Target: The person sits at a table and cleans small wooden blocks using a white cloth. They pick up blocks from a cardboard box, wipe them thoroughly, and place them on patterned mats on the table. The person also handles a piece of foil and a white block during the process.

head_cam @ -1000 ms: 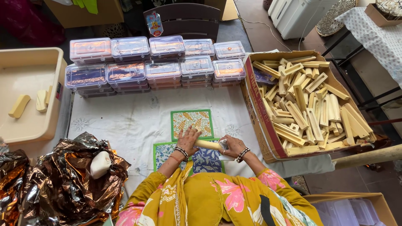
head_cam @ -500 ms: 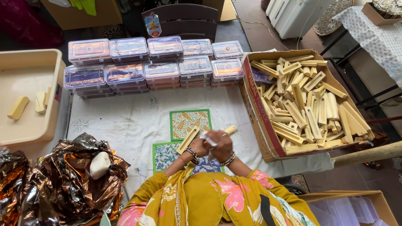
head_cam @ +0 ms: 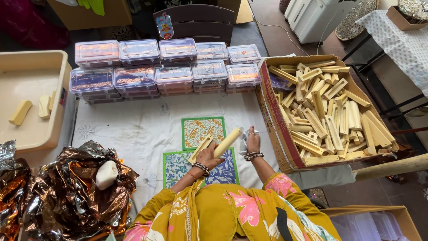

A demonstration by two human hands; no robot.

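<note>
- Two hands work above a white cloth on the desk (head_cam: pixel 133 129).
- Left hand (head_cam: pixel 207 156), grip clenched around a pale yellow bar (head_cam: pixel 227 142), tilts it up over patterned tiles (head_cam: pixel 203 131).
- Right hand (head_cam: pixel 252 142) grasps a white cloth wad (head_cam: pixel 243 142) against the bar's upper end.
- Cardboard box of similar bars (head_cam: pixel 330 107) sits right.

cream bar (head_cam: pixel 227 142) | tilted, held above tiles | white cloth (head_cam: pixel 244 142), prob. crumpled

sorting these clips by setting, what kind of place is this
Probably a small home or workshop packing spot for handmade bars, perhaps soap. A cardboard box holds many cream bars, stacked clear lidded containers line the white cloth, and the left hand holds one bar.
</note>
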